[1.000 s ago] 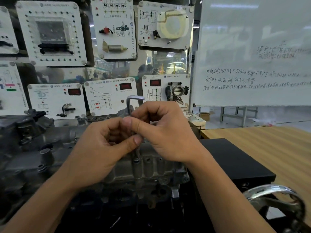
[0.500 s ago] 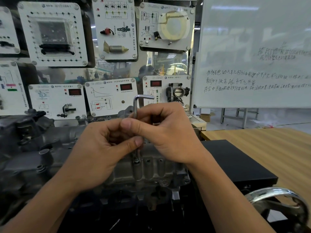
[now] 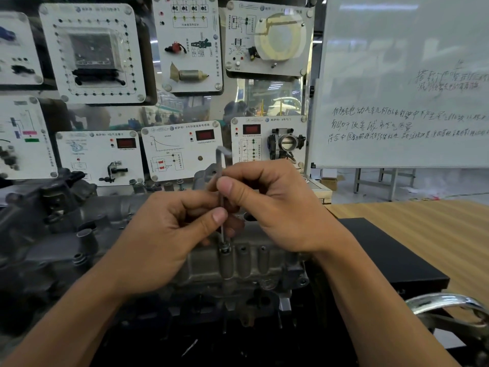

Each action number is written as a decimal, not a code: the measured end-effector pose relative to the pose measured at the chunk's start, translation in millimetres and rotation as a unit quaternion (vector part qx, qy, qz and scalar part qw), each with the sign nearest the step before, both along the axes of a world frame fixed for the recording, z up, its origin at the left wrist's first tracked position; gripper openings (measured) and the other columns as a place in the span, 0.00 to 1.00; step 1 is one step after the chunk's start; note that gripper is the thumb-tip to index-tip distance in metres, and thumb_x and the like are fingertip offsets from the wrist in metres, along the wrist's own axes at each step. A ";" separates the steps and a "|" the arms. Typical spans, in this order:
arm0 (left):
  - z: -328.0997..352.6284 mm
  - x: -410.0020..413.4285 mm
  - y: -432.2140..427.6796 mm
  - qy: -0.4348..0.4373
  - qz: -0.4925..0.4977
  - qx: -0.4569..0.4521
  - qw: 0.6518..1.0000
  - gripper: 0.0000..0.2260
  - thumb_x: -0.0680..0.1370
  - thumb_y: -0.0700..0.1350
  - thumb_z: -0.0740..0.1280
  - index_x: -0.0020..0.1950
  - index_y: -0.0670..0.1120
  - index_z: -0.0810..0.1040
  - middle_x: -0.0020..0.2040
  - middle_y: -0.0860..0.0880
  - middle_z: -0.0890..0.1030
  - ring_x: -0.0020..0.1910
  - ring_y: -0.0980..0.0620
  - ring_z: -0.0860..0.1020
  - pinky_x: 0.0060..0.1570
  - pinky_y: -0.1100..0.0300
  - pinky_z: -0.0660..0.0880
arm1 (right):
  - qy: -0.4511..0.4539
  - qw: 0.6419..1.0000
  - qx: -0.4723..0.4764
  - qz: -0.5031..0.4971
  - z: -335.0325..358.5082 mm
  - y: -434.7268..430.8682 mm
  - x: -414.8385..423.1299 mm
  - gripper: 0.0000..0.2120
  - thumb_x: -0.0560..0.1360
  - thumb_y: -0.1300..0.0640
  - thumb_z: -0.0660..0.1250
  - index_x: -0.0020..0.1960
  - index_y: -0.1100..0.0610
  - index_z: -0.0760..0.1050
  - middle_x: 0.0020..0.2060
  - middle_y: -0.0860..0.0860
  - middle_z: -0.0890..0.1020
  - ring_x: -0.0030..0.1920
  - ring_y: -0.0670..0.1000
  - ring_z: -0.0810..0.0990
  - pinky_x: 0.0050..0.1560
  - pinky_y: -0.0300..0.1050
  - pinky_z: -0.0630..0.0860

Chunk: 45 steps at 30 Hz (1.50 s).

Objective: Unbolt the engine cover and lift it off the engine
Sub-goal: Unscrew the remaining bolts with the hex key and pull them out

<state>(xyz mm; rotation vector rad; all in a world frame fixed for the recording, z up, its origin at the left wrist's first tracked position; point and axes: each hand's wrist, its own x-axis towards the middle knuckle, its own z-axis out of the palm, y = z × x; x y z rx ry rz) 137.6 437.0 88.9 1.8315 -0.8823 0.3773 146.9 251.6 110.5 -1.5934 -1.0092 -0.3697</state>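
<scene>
a: status on the engine cover (image 3: 254, 263)?
b: it sat on the engine (image 3: 201, 305), centre of view, right in front of the person. not lifted. grey casting with a row of bolt bosses along the near edge.
a: tool?
b: the hex key (image 3: 220, 165) stood upright. long leg was down in a bolt (image 3: 225, 246) at the cover's near edge, short leg on top pointing right.
a: hands?
b: both were on the shaft. left hand (image 3: 164, 234) pinched the lower part, thumb against curled fingers (image 3: 185, 205). right hand (image 3: 277, 207) pinched it just above, thumb tip on the shaft, the rest curled behind. both sets of fingers were clamped on the key.
a: bolt out?
b: couldn't tell how far. the head showed just above its boss.
a: surroundings?
b: white training panels (image 3: 182, 154) were on the wall behind the engine, and a whiteboard (image 3: 397, 75) with handwriting on the right. a black box (image 3: 383, 255) sat between the engine and the wooden surface (image 3: 423, 221). a chrome handle (image 3: 444, 300) was at lower right.
</scene>
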 end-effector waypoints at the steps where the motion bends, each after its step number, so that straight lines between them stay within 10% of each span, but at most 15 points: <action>1: -0.6 0.3 -1.7 0.004 0.006 -0.017 1.000 0.08 0.76 0.46 0.68 0.51 0.52 0.86 0.43 0.52 0.87 0.44 0.56 0.86 0.37 0.69 0.78 | -0.004 1.000 -0.006 -0.006 0.1 -0.3 0.2 0.08 0.80 0.65 0.64 0.51 0.68 0.80 0.31 0.53 0.80 0.31 0.57 0.79 0.34 0.48 0.79; 17: -1.1 7.5 -7.5 -0.028 0.057 -0.045 0.997 0.10 0.69 0.54 0.75 0.45 0.50 0.84 0.38 0.47 0.85 0.38 0.46 0.84 0.41 0.61 0.81 | -0.018 0.996 0.054 -0.069 -0.7 5.8 2.7 0.06 0.71 0.63 0.76 0.38 0.61 0.80 0.27 0.50 0.79 0.28 0.42 0.75 0.30 0.33 0.73; 22: 1.8 0.2 0.4 -0.005 -0.019 0.014 1.000 0.11 0.79 0.47 0.65 0.57 0.54 0.84 0.48 0.54 0.87 0.48 0.57 0.85 0.42 0.70 0.77 | -0.019 1.000 0.021 -0.012 0.6 2.9 0.8 0.07 0.78 0.65 0.67 0.44 0.69 0.80 0.31 0.64 0.79 0.29 0.61 0.76 0.29 0.47 0.76; 27: -1.8 2.7 -3.1 0.009 0.003 -0.029 1.000 0.06 0.75 0.45 0.69 0.48 0.50 0.86 0.41 0.50 0.87 0.42 0.56 0.86 0.38 0.71 0.77 | -0.018 1.000 0.004 -0.013 0.1 1.5 0.6 0.09 0.80 0.63 0.65 0.51 0.67 0.82 0.36 0.64 0.82 0.35 0.62 0.81 0.35 0.48 0.81; 31: -2.2 4.7 -6.4 -0.017 0.024 -0.039 0.999 0.07 0.72 0.49 0.73 0.48 0.51 0.85 0.42 0.48 0.87 0.42 0.50 0.86 0.45 0.60 0.82 | -0.032 0.998 0.032 -0.043 0.7 5.2 0.3 0.04 0.74 0.63 0.73 0.45 0.65 0.84 0.34 0.52 0.85 0.35 0.46 0.84 0.37 0.37 0.79; 38: -2.5 7.4 -9.5 -0.045 0.072 -0.059 0.995 0.16 0.68 0.52 0.79 0.41 0.41 0.80 0.34 0.42 0.81 0.36 0.38 0.80 0.38 0.48 0.79 | -0.020 0.996 0.051 -0.072 0.2 6.5 0.4 0.05 0.70 0.63 0.76 0.41 0.66 0.83 0.33 0.58 0.84 0.32 0.48 0.81 0.34 0.38 0.79; 45: 0.2 5.1 -5.9 -0.016 0.011 -0.001 1.000 0.08 0.75 0.49 0.73 0.53 0.52 0.84 0.46 0.50 0.87 0.46 0.52 0.85 0.47 0.63 0.80 | -0.026 0.998 -0.005 -0.054 0.7 5.0 0.2 0.03 0.76 0.63 0.71 0.46 0.61 0.82 0.35 0.52 0.83 0.36 0.50 0.82 0.39 0.42 0.81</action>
